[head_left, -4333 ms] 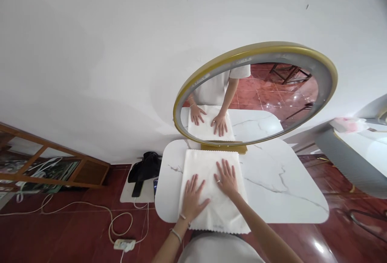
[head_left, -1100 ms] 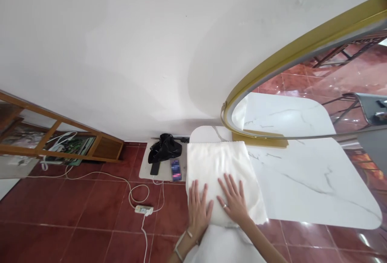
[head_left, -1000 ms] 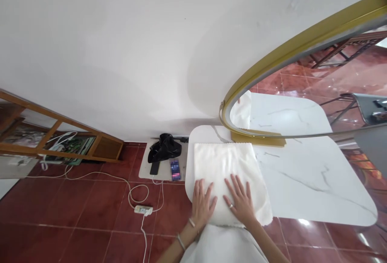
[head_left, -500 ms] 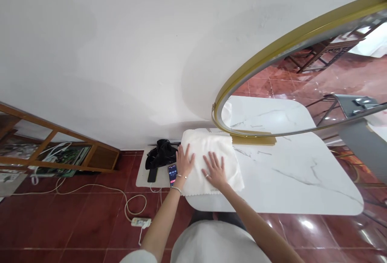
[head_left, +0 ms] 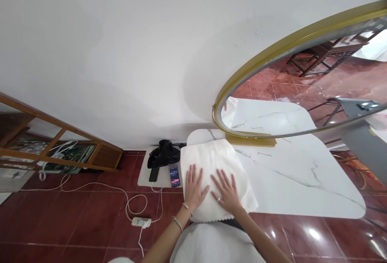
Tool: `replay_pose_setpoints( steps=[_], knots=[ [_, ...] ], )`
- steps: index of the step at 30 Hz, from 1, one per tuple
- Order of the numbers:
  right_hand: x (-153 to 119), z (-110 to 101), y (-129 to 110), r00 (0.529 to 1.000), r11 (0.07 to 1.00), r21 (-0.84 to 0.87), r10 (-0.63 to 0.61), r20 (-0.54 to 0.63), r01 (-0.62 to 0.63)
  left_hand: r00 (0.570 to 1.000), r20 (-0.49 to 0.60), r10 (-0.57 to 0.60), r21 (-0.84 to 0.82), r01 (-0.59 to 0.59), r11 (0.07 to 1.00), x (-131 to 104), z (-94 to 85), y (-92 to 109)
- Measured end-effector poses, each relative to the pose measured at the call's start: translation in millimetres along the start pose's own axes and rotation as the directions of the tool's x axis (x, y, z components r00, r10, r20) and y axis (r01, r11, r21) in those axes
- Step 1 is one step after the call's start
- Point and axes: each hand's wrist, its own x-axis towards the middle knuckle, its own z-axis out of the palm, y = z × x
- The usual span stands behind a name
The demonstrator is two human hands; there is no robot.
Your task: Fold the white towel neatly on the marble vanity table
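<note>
A white cloth (head_left: 208,154) with scalloped edges lies on the left end of the white marbled table (head_left: 290,174), its near edge reaching the table's front edge by my body. My left hand (head_left: 194,190) rests flat on the cloth's left part, fingers spread. Flat on the same cloth, to the right, is my right hand (head_left: 226,194), its fingers apart and a ring on one of them. Neither hand grips anything.
A gold-framed mirror (head_left: 260,63) leans over the table's back. Left of the table, a low white surface (head_left: 143,178) bears a black bag (head_left: 163,154) and two phones (head_left: 174,175). A cable and power strip (head_left: 141,222) lie on the red floor; wooden shelving (head_left: 105,156) stands left.
Both hands and the cloth have moved toward my body. The cloth has turned slightly, and more of the table's back left corner shows.
</note>
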Motion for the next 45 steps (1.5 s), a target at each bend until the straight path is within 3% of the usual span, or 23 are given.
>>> replay_pose_setpoints(
  steps=[3, 8, 12, 16, 25, 29, 35, 41, 45],
  knots=[
    [-23, -2, 23, 0.994, 0.994, -0.045, 0.103, -0.027, -0.104, 0.999, 0.024, 0.045, -0.058, -0.043, 0.997, 10, 8.5, 31],
    [-51, -4, 64, 0.963, 0.96, -0.095, 0.255, -0.081, -0.262, 0.985, 0.035, 0.17, -0.179, -0.161, 0.971, 47, 27.5, 80],
    [-57, -2, 77, 0.941, 0.936, -0.108, 0.325, -0.097, -0.335, 0.982, 0.017, 0.186, -0.223, -0.178, 0.958, 60, 35.4, 95],
    [-44, 3, 67, 0.946, 0.943, -0.105, 0.306, -0.11, -0.317, 0.988, 0.006, 0.155, -0.202, -0.15, 0.968, 58, 31.4, 81],
    [22, 16, 17, 0.99, 0.992, -0.018, 0.127, -0.06, -0.128, 0.998, -0.064, -0.007, -0.021, 0.006, 1.0, 40, 6.1, 8],
    [32, 16, 7, 0.993, 0.995, 0.022, 0.096, -0.071, -0.095, 0.995, -0.081, -0.056, 0.034, 0.059, 0.998, 33, 5.4, 5],
    [9, 8, 35, 0.994, 0.999, 0.01, 0.042, -0.099, -0.041, 0.979, -0.138, -0.147, 0.024, 0.152, 0.988, 28, 24.8, 52],
    [-40, -5, 103, 0.993, 0.997, -0.019, 0.068, -0.096, -0.07, 0.987, -0.1, -0.125, -0.073, 0.118, 0.99, 36, 48.1, 127],
    [-74, -14, 145, 0.983, 0.987, -0.035, 0.151, -0.1, -0.155, 0.995, -0.028, -0.097, -0.2, 0.089, 0.976, 56, 60.1, 174]
  ],
)
